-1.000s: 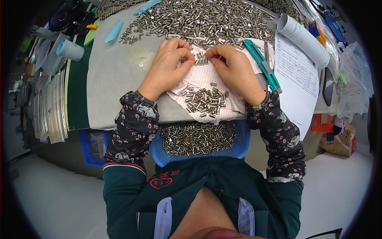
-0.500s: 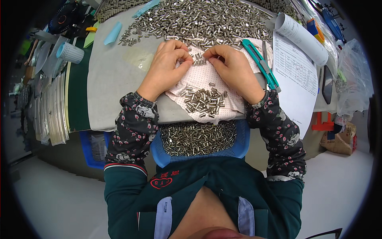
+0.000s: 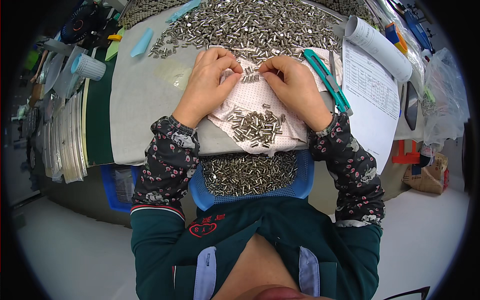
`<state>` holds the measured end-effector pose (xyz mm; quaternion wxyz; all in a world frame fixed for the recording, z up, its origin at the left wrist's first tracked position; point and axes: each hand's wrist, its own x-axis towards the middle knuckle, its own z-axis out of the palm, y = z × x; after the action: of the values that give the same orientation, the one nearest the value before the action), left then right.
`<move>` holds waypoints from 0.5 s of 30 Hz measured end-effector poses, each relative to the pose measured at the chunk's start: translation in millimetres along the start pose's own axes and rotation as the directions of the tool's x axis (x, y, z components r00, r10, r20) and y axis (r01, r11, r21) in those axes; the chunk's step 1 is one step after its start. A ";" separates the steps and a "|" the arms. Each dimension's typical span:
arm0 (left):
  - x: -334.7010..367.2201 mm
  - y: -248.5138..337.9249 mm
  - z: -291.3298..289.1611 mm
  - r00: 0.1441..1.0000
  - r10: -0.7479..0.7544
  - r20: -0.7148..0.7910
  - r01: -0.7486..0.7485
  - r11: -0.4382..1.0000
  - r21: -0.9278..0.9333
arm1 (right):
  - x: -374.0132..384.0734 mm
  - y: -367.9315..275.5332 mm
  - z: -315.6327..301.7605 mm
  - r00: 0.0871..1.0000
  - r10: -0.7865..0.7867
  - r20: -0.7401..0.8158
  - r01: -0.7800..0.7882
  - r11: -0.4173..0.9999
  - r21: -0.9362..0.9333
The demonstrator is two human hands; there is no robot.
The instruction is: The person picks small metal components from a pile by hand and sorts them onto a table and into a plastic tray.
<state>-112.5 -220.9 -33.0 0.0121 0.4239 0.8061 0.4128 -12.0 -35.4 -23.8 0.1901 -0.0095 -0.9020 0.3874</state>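
Observation:
My left hand [image 3: 209, 80] and my right hand [image 3: 294, 85] rest side by side on a white dotted cloth [image 3: 260, 135], fingertips pinched toward a short row of small metal pins [image 3: 250, 78] lined up between them. What each hand actually grips is too small to tell. A loose heap of the same pins [image 3: 255, 127] lies on the cloth near my wrists. A much larger spread of pins [image 3: 250, 25] covers the grey mat beyond my fingers. A blue mesh basket [image 3: 300, 185] full of pins hangs at the table's near edge against my body.
A teal utility knife [image 3: 327, 80] lies right of my right hand, beside printed sheets [image 3: 372, 100] and a paper roll [image 3: 377, 47]. A ribbed cup [image 3: 89, 66], a pale blue scoop [image 3: 142, 42] and stacked trays [image 3: 65, 140] sit left. Plastic bags [image 3: 442, 95] hang far right.
Both hands stay at the row of pins, with only small finger movements. The heap on the cloth and the basket are unchanged.

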 end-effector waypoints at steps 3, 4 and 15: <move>1.8 1.4 1.1 0.980 0.197 -0.023 -0.193 0.974 0.121 | -1.7 -8.1 -9.2 1.000 0.015 0.005 -0.015 0.999 -0.037; 1.9 5.7 1.9 0.976 0.219 -0.004 -0.217 0.969 0.121 | -2.5 -10.8 -14.7 0.999 0.035 0.010 -0.034 0.997 -0.065; 11.1 15.4 2.5 0.916 0.355 0.185 -0.393 0.886 0.247 | -37.1 -6.2 -78.5 0.995 0.045 -0.088 -0.073 0.938 -0.340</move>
<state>-108.3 -207.0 -20.6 -0.0731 0.5958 0.7563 0.2600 50.7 8.8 17.3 0.2096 -0.0848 -0.9468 0.2292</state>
